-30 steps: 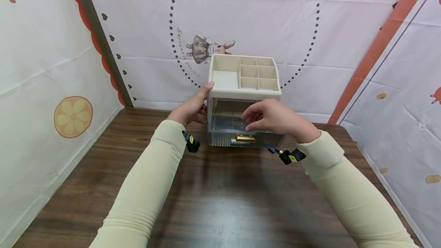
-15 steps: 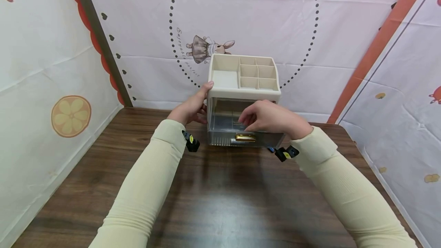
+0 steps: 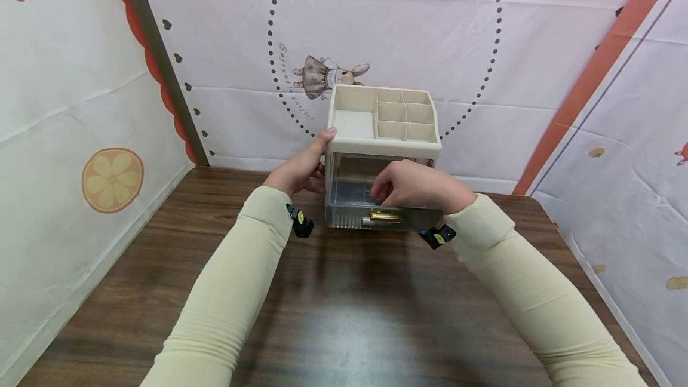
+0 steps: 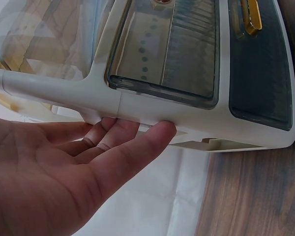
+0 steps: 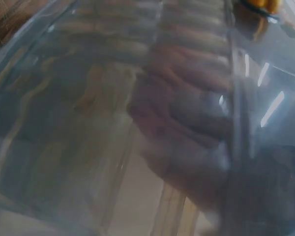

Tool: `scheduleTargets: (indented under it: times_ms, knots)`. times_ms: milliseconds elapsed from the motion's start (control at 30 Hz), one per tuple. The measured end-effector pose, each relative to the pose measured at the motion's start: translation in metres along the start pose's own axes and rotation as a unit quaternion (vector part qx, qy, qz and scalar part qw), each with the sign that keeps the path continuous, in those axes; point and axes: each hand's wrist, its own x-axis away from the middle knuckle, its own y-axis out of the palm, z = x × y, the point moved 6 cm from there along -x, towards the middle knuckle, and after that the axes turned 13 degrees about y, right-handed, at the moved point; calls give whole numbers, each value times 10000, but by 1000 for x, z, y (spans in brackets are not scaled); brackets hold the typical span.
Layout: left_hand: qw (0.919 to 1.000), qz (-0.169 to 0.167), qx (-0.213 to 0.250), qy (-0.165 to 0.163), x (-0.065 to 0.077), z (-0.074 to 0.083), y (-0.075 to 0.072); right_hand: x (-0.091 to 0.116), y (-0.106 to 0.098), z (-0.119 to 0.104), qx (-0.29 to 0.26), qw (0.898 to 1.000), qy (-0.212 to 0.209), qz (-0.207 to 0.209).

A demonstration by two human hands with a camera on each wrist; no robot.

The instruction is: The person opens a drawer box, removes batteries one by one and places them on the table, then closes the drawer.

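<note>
A cream desktop organizer [image 3: 384,147] stands at the back of the table, its clear drawer [image 3: 344,215] with a gold handle [image 3: 385,217] pulled out toward me. My left hand [image 3: 301,166] steadies the organizer's left side. In the left wrist view its thumb [image 4: 150,137] and loosely bent fingers touch the cream side wall. My right hand [image 3: 421,184] reaches down into the drawer from above, thumb and fingers bent downward. The right wrist view looks at that hand [image 5: 182,108] through the drawer's clear plastic, blurred; I cannot tell whether its fingertips hold anything.
Divided open compartments [image 3: 405,113] form the organizer's top. Behind it hangs a white printed cloth [image 3: 387,28], with more cloth at both sides. The dark wooden table [image 3: 344,303] extends in front toward me.
My right hand has moved slightly left and lower into the drawer, its fingers now more bent. The left hand and the organizer stay in place.
</note>
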Motion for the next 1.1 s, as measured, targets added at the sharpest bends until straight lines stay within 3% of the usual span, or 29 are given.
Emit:
scheduleTargets:
  times_ms: [1100]
  knots:
    - [10000, -46, -4, -25, 2, 0, 0, -7, 7, -4, 337, 9978, -154, -546]
